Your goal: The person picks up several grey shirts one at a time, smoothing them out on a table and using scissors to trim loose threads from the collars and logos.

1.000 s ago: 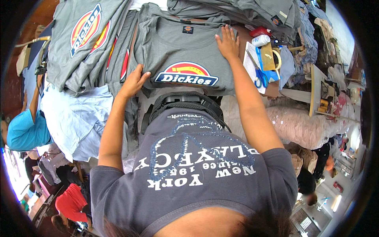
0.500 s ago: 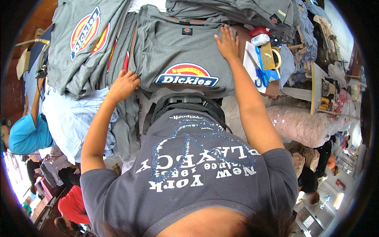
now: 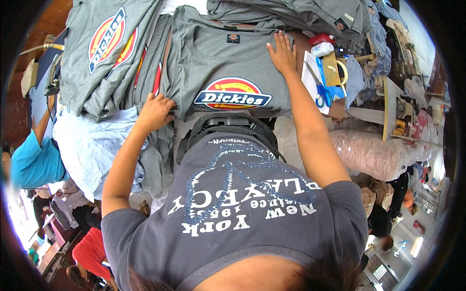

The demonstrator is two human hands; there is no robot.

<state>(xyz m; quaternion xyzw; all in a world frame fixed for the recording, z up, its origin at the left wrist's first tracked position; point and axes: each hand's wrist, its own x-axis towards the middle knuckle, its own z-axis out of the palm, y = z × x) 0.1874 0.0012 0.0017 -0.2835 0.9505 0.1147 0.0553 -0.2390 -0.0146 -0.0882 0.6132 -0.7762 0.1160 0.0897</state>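
A grey T-shirt [image 3: 218, 63] with a red, yellow and blue printed emblem lies spread on the table in front of me, its neckline at the far side. My left hand [image 3: 157, 111] is at the shirt's near left edge, its fingers curled in on the fabric; the thumb's grip is partly hidden. On the shirt's far right part rests my right hand [image 3: 283, 54], flat with the fingers stretched, a ring on one of them.
Grey shirts [image 3: 102, 53] are heaped at the left, more grey garments [image 3: 310, 14] at the far right. Blue-handled scissors [image 3: 323, 92], a white bottle [image 3: 322, 49] and a tape roll [image 3: 343, 72] lie right. Pale blue cloth [image 3: 92, 145] hangs at left; co-workers sit beyond.
The shirt's near edge has shifted so that the whole oval emblem shows. My left hand has moved slightly nearer and right; my right hand stays flat on the cloth.
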